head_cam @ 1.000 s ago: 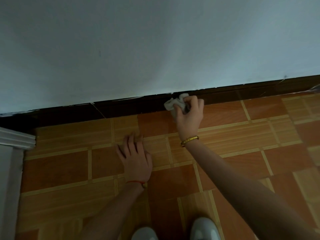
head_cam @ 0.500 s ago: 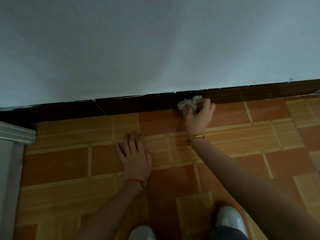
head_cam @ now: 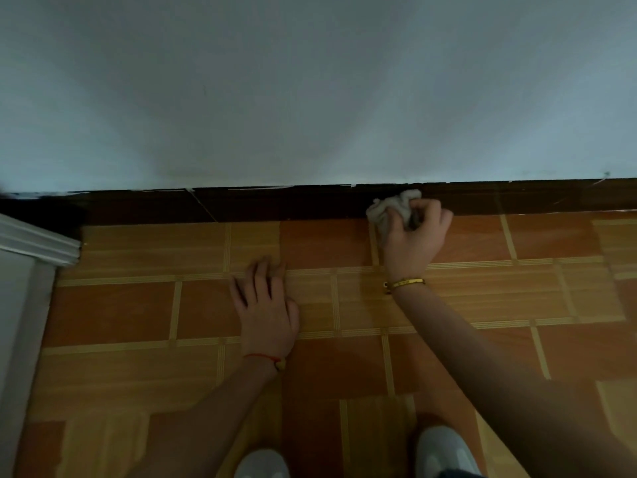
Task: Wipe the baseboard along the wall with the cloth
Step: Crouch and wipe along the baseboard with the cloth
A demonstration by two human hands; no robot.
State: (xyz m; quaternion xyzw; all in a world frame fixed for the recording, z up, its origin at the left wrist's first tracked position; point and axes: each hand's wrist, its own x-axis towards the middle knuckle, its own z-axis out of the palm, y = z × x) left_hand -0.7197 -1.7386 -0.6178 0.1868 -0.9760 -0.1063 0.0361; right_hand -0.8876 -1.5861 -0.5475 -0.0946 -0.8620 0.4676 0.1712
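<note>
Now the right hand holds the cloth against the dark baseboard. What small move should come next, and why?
Probably slide the cloth a little further to the right along the baseboard, keeping it pressed. The right hand grips the bunched cloth against the board, a long dark stretch lies to its right, and the left hand rests flat on the floor as support.

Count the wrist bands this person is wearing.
2: a gold bangle on the right wrist, and a red string bracelet on the left wrist.
</note>
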